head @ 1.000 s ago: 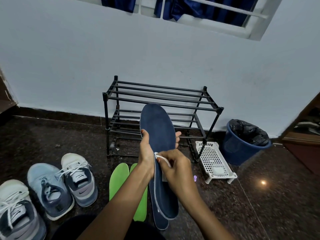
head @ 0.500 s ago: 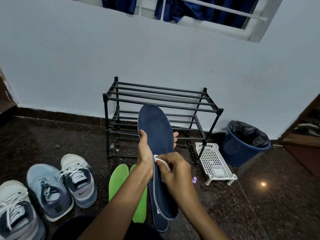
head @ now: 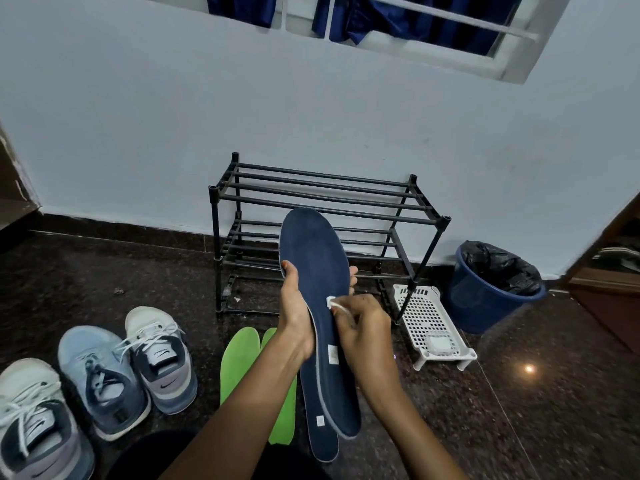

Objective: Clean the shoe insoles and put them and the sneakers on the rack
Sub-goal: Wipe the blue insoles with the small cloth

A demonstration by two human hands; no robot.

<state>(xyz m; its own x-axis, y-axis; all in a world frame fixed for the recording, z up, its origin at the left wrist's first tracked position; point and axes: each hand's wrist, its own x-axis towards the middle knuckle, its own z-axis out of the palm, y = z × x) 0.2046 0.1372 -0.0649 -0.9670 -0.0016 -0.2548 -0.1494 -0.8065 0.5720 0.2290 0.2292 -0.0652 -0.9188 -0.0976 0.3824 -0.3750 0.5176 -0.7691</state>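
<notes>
From the head camera, the left hand (head: 294,317) holds a navy insole (head: 313,265) in the air in front of the rack (head: 311,199). The toe points up toward the rack's lower shelf. The thumb lies on the near edge, and the fingers (head: 352,271) curl round the far edge at about mid-length. The right hand (head: 363,329) pinches a small white wipe (head: 333,303) between thumb and fingers and presses it to the insole's face just below that grip.

A second navy insole (head: 323,445) lies on the floor (head: 519,410) beneath the held one. Two green insoles (head: 242,358) lie side by side just left of it, all on the near side of the rack. Three sneakers (head: 162,358) stand further left of the rack, well apart from it. Both rack shelves carry nothing that can be seen. A white basket (head: 429,327) sits by the rack's right front leg, with a blue bin (head: 491,296) beyond it.

The insole looks light, thin and bendy. It would probably flop if held by one end, so the mid-length grip across its width, backing the spot being rubbed, suits it. The fabric face should give the wipe some drag. On the rack's widely spaced bars a soft insole could sag or slip through, so laying it across several bars seems wiser.
</notes>
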